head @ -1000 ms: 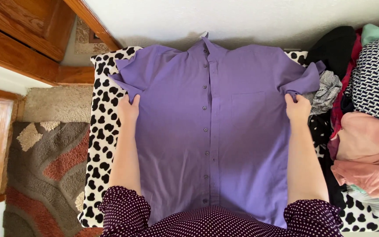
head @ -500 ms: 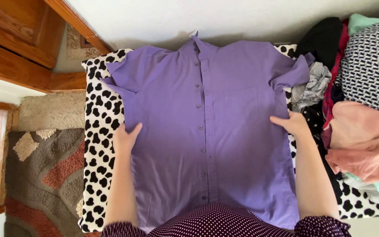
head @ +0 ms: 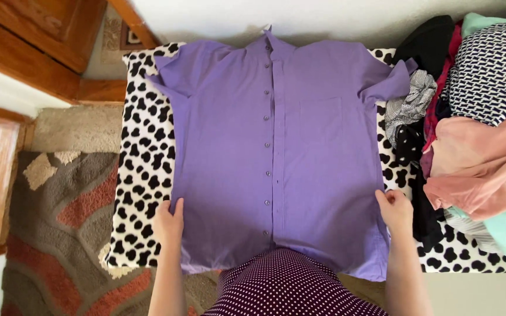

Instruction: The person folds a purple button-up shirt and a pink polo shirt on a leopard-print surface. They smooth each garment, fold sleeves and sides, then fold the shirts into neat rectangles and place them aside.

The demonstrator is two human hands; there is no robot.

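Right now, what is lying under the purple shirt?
Under the purple shirt lies a black-and-white spotted blanket, visible along both sides. The part beneath the shirt is covered, so anything else there cannot be seen.
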